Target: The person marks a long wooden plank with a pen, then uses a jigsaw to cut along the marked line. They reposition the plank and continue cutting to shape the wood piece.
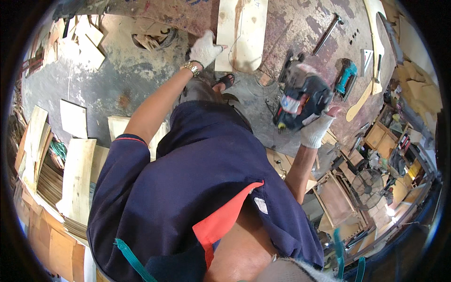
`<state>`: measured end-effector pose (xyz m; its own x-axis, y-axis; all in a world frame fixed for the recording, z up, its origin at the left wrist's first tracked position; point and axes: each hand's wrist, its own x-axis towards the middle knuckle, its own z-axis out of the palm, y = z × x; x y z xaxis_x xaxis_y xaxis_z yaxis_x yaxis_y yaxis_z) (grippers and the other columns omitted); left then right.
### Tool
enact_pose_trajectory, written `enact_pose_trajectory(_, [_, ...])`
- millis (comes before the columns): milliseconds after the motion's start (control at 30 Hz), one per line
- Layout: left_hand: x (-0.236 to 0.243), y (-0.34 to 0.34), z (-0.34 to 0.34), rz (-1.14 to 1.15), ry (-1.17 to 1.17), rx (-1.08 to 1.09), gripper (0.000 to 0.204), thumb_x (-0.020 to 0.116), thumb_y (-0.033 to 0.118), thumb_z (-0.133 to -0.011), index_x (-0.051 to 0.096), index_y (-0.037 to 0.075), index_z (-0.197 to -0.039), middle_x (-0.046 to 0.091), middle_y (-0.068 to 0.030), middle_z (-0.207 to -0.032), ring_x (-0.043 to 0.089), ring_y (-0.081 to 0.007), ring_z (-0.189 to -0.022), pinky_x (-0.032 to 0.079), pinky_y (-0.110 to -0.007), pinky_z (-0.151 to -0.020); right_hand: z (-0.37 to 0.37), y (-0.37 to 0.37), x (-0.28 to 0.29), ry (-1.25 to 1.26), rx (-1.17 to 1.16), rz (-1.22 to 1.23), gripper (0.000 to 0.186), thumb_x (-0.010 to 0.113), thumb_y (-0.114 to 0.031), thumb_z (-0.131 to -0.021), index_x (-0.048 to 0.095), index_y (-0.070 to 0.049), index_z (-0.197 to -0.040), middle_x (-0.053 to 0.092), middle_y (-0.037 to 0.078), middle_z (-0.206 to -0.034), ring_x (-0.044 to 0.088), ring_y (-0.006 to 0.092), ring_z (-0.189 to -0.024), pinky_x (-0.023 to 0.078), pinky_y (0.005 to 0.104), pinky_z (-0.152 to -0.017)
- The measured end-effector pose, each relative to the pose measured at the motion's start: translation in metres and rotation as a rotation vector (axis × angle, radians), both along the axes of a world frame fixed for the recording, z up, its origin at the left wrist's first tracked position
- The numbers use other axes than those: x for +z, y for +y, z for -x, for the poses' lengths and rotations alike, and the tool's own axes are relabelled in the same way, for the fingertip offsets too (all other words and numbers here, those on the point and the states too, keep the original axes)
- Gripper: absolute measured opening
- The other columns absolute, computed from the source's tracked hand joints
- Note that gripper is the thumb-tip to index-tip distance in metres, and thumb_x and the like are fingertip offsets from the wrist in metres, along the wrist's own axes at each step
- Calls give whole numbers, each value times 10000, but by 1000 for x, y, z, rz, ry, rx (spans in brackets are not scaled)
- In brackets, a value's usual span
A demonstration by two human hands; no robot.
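Our right hand, gloved, grasps what looks like the rear handle of a dark handheld power tool, which shows blurred and tilted by the near side of the bench, right of the round-ended wooden board. Our left hand, also gloved, is at the board's left edge with its fingers partly spread; we cannot tell whether it presses there or merely hovers. To work well here, we want the board steady and flat before the tool comes near it, and our left fingers well clear of the tool's path (knitted fabric snags easily). We do best to level the tool first, with a firm grip. The teal power tool farther right is best left alone.
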<state>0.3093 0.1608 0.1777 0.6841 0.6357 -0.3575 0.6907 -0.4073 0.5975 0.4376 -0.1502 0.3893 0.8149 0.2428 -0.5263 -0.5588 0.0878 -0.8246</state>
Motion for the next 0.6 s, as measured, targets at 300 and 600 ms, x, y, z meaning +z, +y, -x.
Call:
enact_pose_trajectory(300, [25, 16, -91, -653, -224, -213, 756, 668, 703, -802, 592, 250, -1402, 542, -128, -1447, 457, -400, -1360, 391, -594, -1050, 23, -47, 4, 231, 561, 226, 488, 634, -498, -1006, 671, -22, -1105, 712, 81, -911, 658, 132, -726, 535, 295, -610])
enact_pose_trajectory(600, [9, 2, -104, -627, 57, -441, 982, 461, 875, -822, 334, 318, -1621, 220, -111, -1718, 165, -438, -1559, 199, -689, -1164, 5, 42, 4, -519, 1457, 876, 354, 742, -248, -692, 652, -10, -939, 653, 238, -776, 687, 404, -740, 524, 443, -710])
